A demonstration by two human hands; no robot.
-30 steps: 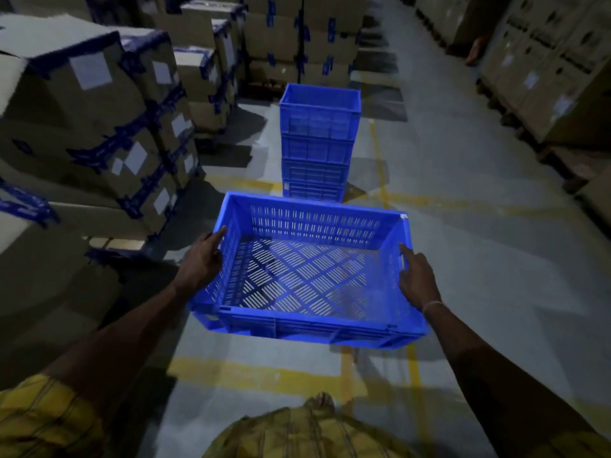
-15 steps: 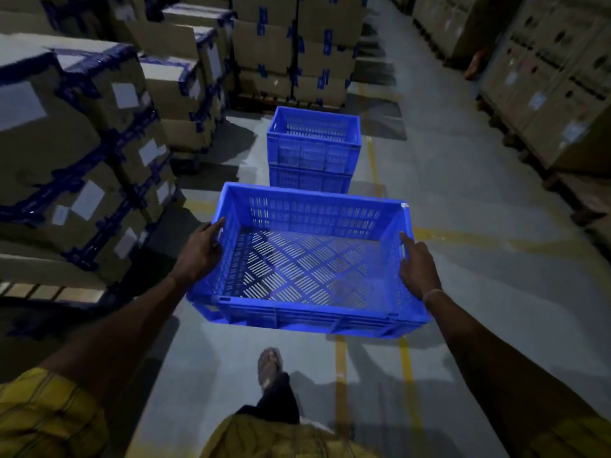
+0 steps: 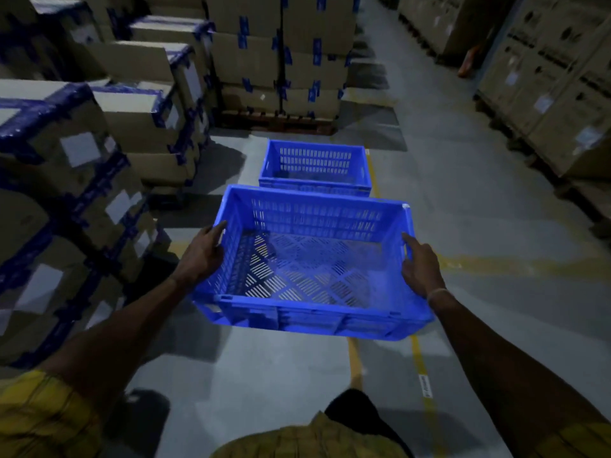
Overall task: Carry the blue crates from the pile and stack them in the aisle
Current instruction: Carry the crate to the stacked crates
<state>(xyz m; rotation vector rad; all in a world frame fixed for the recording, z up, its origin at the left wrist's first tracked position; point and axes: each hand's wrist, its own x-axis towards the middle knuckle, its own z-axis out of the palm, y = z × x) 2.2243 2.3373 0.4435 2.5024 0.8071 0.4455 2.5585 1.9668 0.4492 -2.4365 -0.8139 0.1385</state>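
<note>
Left hand (image 3: 203, 256) and right hand (image 3: 421, 267) each grip a side wall of the blue crate (image 3: 310, 259), centre frame; crate stack (image 3: 315, 168) just beyond; open floor (image 3: 479, 226) right; box labels unreadable.

left: taped cardboard boxes (image 3: 99, 133) stacked | right: carton stacks (image 3: 549, 77) | floor (image 3: 479, 209): grey, yellow lines (image 3: 418, 358)

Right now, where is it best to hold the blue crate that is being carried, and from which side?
Grip the carried crate at its two short end walls, coming in from left and right. It is wide and open-topped. The left hand and right hand already hold these walls by the rim, which seems to keep it level.
</note>
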